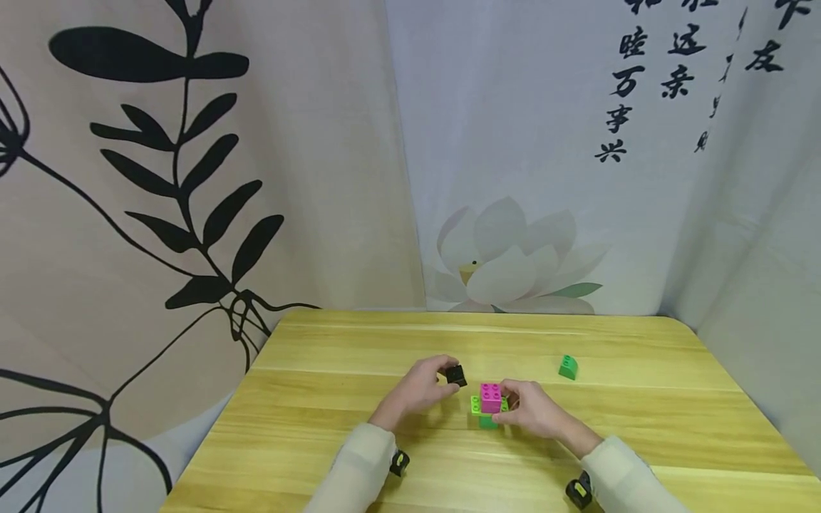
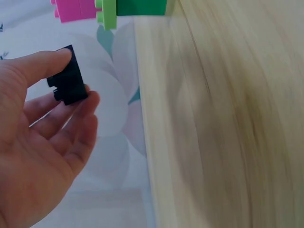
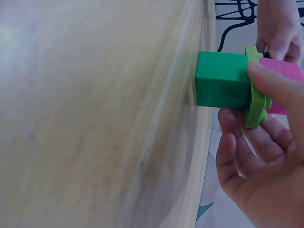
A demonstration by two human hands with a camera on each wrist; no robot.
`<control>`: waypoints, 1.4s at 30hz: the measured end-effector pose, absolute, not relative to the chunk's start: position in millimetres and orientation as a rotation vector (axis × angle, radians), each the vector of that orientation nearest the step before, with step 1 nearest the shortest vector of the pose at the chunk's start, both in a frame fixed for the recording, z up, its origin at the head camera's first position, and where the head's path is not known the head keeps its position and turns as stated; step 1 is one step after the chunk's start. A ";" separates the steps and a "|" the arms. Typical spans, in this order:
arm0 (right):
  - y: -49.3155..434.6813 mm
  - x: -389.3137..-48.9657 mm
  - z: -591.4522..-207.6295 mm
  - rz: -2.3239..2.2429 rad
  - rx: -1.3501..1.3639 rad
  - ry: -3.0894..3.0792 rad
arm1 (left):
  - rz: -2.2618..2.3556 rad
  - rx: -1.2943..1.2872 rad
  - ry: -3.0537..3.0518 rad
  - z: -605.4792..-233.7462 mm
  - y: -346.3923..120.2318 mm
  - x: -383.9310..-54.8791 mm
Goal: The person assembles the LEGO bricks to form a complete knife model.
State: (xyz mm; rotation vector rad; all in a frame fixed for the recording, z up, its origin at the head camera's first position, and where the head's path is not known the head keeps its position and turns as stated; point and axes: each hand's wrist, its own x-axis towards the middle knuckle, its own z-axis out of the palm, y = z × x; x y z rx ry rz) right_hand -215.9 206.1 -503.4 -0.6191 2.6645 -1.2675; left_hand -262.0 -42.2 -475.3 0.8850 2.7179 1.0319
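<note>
Between thumb and fingers, the left hand [image 1: 426, 385] pinches a black block [image 1: 456, 375] at 10 o'clock from the stack, a grip on its sides that seems to leave its underside uncovered. From 3 o'clock the right hand [image 1: 535, 408] holds that stack, magenta block [image 1: 490, 397] over lime plate [image 1: 475, 406] over green base block [image 1: 487, 422], likely to steady it while leaving the top studs exposed. A loose green block [image 1: 568, 367] sits well apart on the surface [image 1: 641, 427] at 2 o'clock, perhaps to keep it out of the way.
</note>
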 end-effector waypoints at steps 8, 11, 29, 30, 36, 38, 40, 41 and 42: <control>205.8 -217.1 -502.7 -1.238 -0.644 2.686 | 1.167 0.953 2.708 -470.3 -33.0 -251.2; 206.1 -217.0 -502.5 -1.243 -0.643 2.679 | 1.193 0.966 2.692 -468.8 -29.9 -246.7; 206.1 -217.2 -503.0 -1.229 -0.655 2.689 | 1.216 1.133 2.616 -468.8 -12.1 -239.7; 206.1 -217.1 -503.1 -1.230 -0.659 2.689 | 1.212 1.135 2.614 -468.8 -11.3 -239.6; 206.7 -216.5 -503.3 -1.228 -0.661 2.690 | 1.194 1.141 2.609 -469.8 -8.2 -238.8; 206.9 -216.4 -503.2 -1.234 -0.663 2.692 | 1.193 1.146 2.606 -470.3 -7.4 -238.9; 207.1 -216.5 -503.4 -1.234 -0.665 2.691 | 1.193 1.146 2.600 -470.6 -6.9 -238.8; 207.2 -216.6 -503.4 -1.235 -0.667 2.689 | 1.191 1.144 2.598 -470.6 -6.7 -238.7; 207.3 -216.6 -503.3 -1.237 -0.666 2.686 | 1.192 1.141 2.596 -470.6 -6.3 -238.6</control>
